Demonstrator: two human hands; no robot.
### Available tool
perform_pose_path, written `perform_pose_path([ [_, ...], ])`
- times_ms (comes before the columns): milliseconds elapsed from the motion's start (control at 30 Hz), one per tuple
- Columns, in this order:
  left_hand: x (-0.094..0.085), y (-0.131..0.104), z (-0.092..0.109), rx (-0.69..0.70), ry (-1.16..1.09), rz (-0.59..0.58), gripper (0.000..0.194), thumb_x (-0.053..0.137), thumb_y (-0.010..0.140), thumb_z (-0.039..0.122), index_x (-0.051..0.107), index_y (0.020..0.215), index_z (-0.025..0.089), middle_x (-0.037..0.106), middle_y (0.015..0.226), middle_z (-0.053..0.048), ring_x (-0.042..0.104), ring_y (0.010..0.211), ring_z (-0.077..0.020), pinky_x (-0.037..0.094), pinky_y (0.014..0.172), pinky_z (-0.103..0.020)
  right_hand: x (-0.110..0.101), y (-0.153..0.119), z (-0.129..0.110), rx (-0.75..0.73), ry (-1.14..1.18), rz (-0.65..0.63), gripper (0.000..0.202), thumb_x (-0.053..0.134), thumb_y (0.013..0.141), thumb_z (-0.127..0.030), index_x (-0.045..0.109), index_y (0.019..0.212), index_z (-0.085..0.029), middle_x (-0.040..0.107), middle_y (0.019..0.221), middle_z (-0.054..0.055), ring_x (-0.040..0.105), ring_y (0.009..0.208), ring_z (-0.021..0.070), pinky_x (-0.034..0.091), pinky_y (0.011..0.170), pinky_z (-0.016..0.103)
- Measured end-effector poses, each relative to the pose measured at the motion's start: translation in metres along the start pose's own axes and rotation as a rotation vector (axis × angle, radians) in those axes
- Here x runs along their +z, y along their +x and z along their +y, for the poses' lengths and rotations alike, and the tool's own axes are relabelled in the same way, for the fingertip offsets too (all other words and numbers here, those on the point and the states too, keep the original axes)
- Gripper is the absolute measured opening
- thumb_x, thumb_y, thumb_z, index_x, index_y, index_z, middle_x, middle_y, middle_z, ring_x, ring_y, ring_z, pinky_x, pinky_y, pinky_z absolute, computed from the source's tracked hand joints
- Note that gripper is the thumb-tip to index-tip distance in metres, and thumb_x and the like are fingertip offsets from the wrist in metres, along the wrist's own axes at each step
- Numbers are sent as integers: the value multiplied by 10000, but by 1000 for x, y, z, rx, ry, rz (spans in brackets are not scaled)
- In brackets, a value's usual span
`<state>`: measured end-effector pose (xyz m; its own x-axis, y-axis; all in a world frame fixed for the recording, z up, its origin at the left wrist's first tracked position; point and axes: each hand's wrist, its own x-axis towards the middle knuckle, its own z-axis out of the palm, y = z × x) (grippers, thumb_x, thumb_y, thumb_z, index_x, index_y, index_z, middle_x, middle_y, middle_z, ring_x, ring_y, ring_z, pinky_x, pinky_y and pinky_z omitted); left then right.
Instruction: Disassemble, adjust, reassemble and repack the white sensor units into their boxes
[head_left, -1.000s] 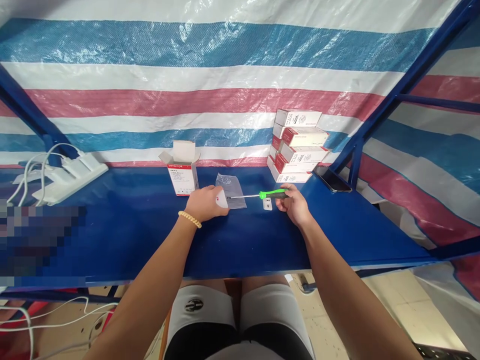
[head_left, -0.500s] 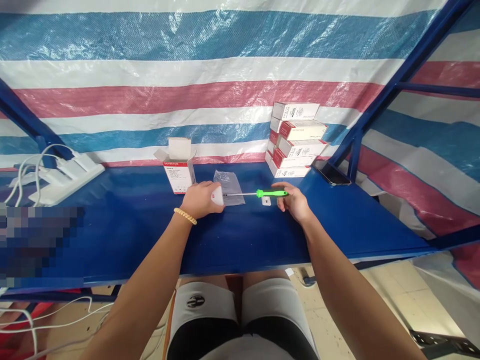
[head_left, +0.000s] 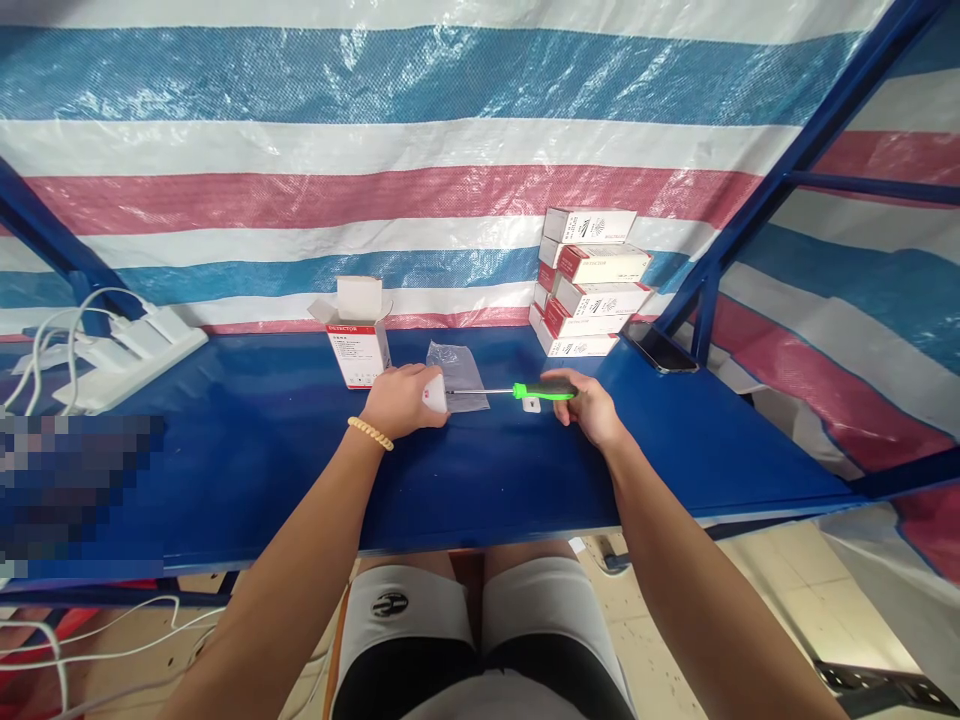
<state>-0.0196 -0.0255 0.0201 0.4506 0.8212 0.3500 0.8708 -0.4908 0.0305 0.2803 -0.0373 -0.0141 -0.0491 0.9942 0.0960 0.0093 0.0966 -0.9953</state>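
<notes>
My left hand (head_left: 401, 400) is closed around a small white detector (head_left: 434, 394) with a red mark, held just above the blue table. In my right hand (head_left: 589, 403) is a screwdriver (head_left: 541, 391) with a green and black handle, lying level. Its metal shaft points left, and the tip meets the detector's right end; the exact contact spot is too small to make out. Beneath the shaft lies a clear plastic bag (head_left: 466, 372). A small white piece (head_left: 532, 405) rests on the table under the screwdriver handle.
An open detector box (head_left: 361, 355) stands behind my left hand. Several closed detector boxes (head_left: 592, 298) are stacked at the back right, beside a black phone (head_left: 660, 347). A white power strip (head_left: 139, 355) with cables sits at the left. Blue frame posts (head_left: 709, 290) rise at both sides.
The screwdriver handle has turned about its axis: black now shows on top where green did. Both hands stay in about the same place.
</notes>
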Motion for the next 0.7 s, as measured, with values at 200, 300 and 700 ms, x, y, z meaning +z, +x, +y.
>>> perform_pose_path([
  [200,0,0,0,12,2,-16,445,673,656,472,661,996,186,680,870,-68,660,843,-274,487,720,-369,3,0,0,-45,-108,37,448,536,813,-672,480,730,-235,385,303,-89,310,267,97,250,369,250],
  [300,0,0,-1,10,-8,-1,440,670,658,472,661,997,191,682,872,-63,661,855,-271,487,718,-364,1,-2,-2,-34,-209,59,564,446,838,-715,435,555,-227,373,281,-40,340,276,97,274,392,270],
  [700,0,0,-1,26,6,-55,482,659,668,467,648,1067,196,693,952,-80,655,927,-290,485,785,-388,2,-1,0,-19,-82,-3,402,558,824,-625,475,783,-234,402,322,-94,335,285,103,282,378,245],
])
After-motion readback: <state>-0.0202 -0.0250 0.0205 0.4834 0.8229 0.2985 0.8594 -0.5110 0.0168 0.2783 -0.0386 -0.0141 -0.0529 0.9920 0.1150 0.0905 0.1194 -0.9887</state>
